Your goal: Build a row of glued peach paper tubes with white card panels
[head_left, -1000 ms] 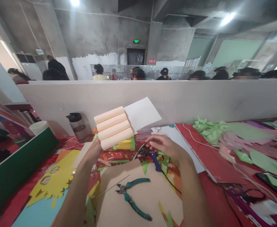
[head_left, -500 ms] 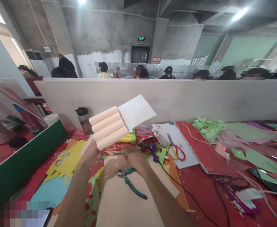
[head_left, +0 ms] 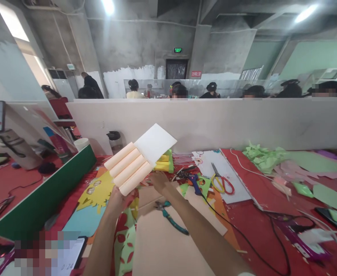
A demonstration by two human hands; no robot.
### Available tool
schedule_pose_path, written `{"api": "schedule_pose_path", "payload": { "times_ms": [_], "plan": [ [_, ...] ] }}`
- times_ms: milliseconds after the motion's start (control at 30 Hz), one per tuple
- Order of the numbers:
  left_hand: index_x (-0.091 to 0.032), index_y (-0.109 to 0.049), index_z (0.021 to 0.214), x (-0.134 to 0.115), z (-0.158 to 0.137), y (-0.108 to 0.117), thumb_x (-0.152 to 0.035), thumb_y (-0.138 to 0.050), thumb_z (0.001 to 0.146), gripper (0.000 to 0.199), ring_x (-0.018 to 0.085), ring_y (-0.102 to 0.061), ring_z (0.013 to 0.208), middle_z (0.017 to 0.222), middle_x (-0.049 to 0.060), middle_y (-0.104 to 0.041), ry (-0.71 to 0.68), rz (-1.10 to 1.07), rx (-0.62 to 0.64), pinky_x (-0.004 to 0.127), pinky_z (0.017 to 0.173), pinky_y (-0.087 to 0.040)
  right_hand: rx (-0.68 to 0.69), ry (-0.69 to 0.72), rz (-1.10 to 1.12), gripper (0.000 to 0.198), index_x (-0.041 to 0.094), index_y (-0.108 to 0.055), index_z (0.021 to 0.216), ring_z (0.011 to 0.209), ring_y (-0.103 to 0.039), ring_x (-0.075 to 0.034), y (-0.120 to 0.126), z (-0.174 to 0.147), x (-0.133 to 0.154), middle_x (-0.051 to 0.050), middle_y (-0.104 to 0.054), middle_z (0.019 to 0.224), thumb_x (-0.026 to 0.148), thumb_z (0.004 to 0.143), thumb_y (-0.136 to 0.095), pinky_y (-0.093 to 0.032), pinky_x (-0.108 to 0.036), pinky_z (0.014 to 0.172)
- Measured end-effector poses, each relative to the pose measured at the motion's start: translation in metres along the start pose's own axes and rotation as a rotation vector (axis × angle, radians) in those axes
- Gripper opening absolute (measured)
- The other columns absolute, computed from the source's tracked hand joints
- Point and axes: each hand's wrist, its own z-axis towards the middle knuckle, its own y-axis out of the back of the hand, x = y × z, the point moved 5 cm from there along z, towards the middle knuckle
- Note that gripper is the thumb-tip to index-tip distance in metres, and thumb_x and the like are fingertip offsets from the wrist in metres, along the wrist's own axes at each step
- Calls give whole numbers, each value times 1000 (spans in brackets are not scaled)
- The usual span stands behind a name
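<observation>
My left hand [head_left: 118, 194] is closed on the lower left end of a white board [head_left: 156, 142] with several peach paper rolls [head_left: 129, 167] side by side on it. The board is held tilted above the table. My right hand [head_left: 159, 180] is low by the board's lower right edge, over a litter of scraps. Its fingertips are partly hidden, and I cannot tell whether they touch the board. Between my forearms, teal-handled pliers [head_left: 172, 219] lie on a peach sheet [head_left: 159, 245]. A blue glue gun [head_left: 195, 184] is just right of my right hand.
Scissors [head_left: 222, 184] with yellow and red handles rest on a white sheet [head_left: 240, 193]. A green divider [head_left: 50, 191] stands at the left, and a dark-lidded bottle [head_left: 115, 141] is behind. Yellow cut-outs [head_left: 96, 193] lie at left. Cables and a purple power strip [head_left: 309, 243] are at right.
My view has swung left. The board with the rolls has tilted more steeply and come lower and leftward with my left hand. My right hand stays close beneath its right edge.
</observation>
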Motion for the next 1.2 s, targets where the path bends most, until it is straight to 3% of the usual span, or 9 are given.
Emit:
{"api": "schedule_pose_path", "payload": {
  "times_ms": [200,333,433,533,767,933,1033,1100,1200],
  "plan": [
    [-15,-68,75,6,0,0,-25,-75,62,17,12,-51,55,62,1,-61,35,-89,14,22,52,-44,-38,53,-75,44,13,-59,123,120,-54,-26,7,-10,8,-15,-62,126,-2,84,-46,-38,-38,102],
    [-13,-66,71,8,-2,2,-22,-73,60,15,10,-47,50,57,-1,-58,84,-77,9,20,48,-40,-54,38,-117,45,11,-50,132,111,-60,-28,22,-35,3,-21,-57,129,4,87,-48,-45,-37,92],
    [-13,-66,67,6,-5,-1,-23,-72,62,13,11,-51,53,58,1,-60,110,-33,75,21,51,-42,-25,-21,-147,27,14,-59,116,94,-67,-27,27,-59,-9,-17,-67,110,13,96,-42,-49,-35,79],
    [-14,-70,76,9,-7,-6,-22,-74,57,20,16,-58,61,65,4,-65,171,20,125,23,54,-44,13,-100,-173,26,17,-62,105,78,-71,-26,25,-86,-24,-12,-71,82,25,101,-37,-49,-32,68],
    [-16,-71,85,34,-6,0,-23,-70,60,26,22,-63,67,64,4,-66,258,117,228,25,52,-46,73,-205,-191,31,22,-55,123,72,-72,-26,16,-135,-60,-8,-72,75,41,100,-44,-45,-27,60],
    [-18,-72,79,52,-1,10,-20,-67,62,18,22,-61,63,60,4,-64,291,167,252,24,46,-40,28,-284,201,40,12,-48,133,73,-70,-29,34,-157,-76,-13,-71,77,27,96,-50,-45,-32,62],
    [-17,-72,78,52,2,9,-16,-67,61,18,20,-58,59,59,4,-62,290,200,270,25,47,-40,-25,-155,505,52,25,-41,142,86,-68,-21,50,-162,-76,-8,-71,99,8,92,-38,-48,-29,73],
    [-17,-72,78,52,3,8,-15,-67,60,18,19,-55,56,59,3,-62,304,230,271,25,46,-40,-36,-92,663,52,31,-51,133,90,-66,-17,53,-160,-74,-4,-69,109,5,90,-37,-49,-27,78],
    [-17,-72,76,53,4,8,-13,-67,61,17,17,-53,55,58,1,-62,349,286,264,25,47,-40,-91,-80,1114,26,23,-69,101,92,-66,-17,46,-150,-67,-7,-68,112,21,96,-44,-52,-28,78]
  ]
}}
